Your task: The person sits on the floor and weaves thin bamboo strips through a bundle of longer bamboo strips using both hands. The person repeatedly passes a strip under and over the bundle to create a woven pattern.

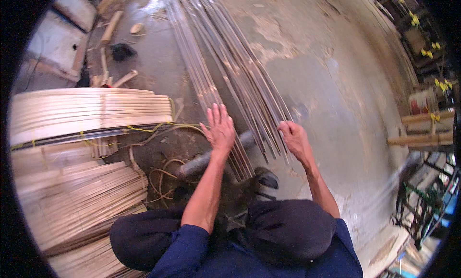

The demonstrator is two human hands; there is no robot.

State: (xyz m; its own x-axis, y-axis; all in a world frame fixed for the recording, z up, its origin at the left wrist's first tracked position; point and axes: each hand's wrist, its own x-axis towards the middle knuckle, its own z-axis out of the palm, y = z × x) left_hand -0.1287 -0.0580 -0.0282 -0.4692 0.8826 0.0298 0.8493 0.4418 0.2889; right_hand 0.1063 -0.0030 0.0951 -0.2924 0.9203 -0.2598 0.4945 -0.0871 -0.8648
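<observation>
Long, thin, dark shiny strips (240,81) lie side by side on the concrete floor, running away from me in two loose groups. My left hand (220,130) rests on the left group with its fingers stretched out flat. At the outer edge of the right group, my right hand (294,138) is closed, thumb and fingers pinching what looks like one thin strip. Under the near ends of the strips lies a grey round bar or pipe (199,164), partly hidden by my left forearm. The strips' near ends reach close to my feet.
At my left are a stack of pale wooden slats (91,105) and bundled thin wood pieces (91,187). Yellow cord (185,126) trails from the stack toward my left hand. Wood scraps (112,27) lie farther off. Racks with timber (425,138) line the right side.
</observation>
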